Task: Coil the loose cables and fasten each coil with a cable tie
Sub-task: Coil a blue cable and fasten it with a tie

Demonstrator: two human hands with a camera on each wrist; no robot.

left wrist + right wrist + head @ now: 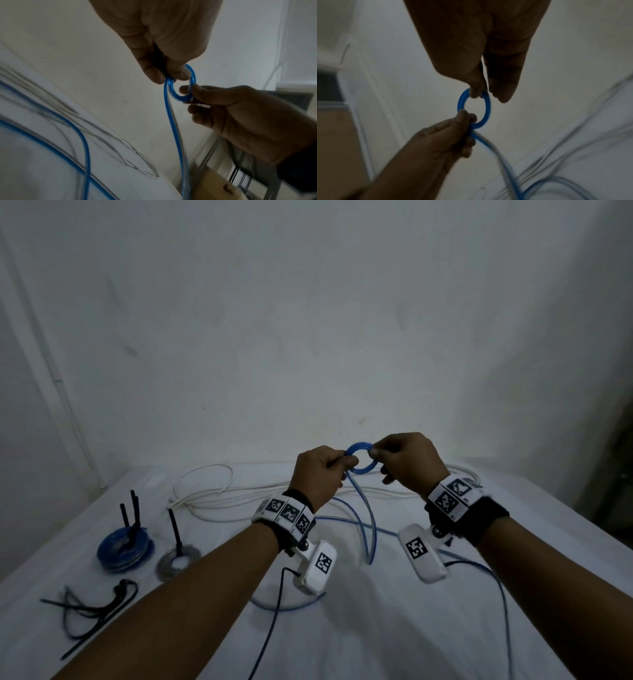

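Note:
A small blue cable coil is held up above the white table between both hands. My left hand pinches its left side, where the loose blue cable hangs down to the table. My right hand pinches the coil's right side with thumb and forefinger. In the left wrist view the coil is a tight ring between the left fingertips and the right hand. The right wrist view shows the ring pinched at top and bottom.
A loose white cable lies across the back of the table. At left sit a tied blue coil and a tied grey coil, ties sticking up. Spare black cable ties lie at front left.

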